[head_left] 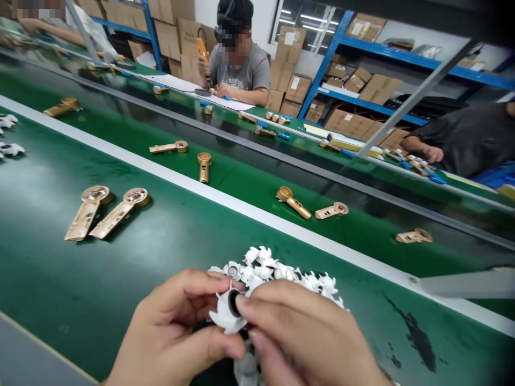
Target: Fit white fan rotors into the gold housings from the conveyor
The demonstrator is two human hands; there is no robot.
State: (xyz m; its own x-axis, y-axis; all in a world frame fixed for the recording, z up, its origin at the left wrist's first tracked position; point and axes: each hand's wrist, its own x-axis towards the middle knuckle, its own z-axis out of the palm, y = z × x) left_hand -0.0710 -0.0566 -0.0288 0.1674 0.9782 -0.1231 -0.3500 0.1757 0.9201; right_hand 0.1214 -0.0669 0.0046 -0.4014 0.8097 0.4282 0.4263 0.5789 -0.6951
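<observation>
My left hand (173,332) pinches a small white plastic fan wheel (225,316) between thumb and fingers. My right hand (306,343) meets it from the right, its fingertips pressed on a small dark ring (233,302) at the wheel's hub. Just beyond my hands lies a heap of several more white fan wheels (277,273) on the green table (80,289). To the left rest two gold handle-shaped housings (86,212) (120,212), side by side, round ends pointing away from me.
Beyond a white strip (249,212) runs a green conveyor belt (249,182) carrying several gold housings (293,202). Across it a person (239,59) holds an orange tool, and another person's arm (426,153) works at the right. Blue racks with cardboard boxes (362,80) stand behind.
</observation>
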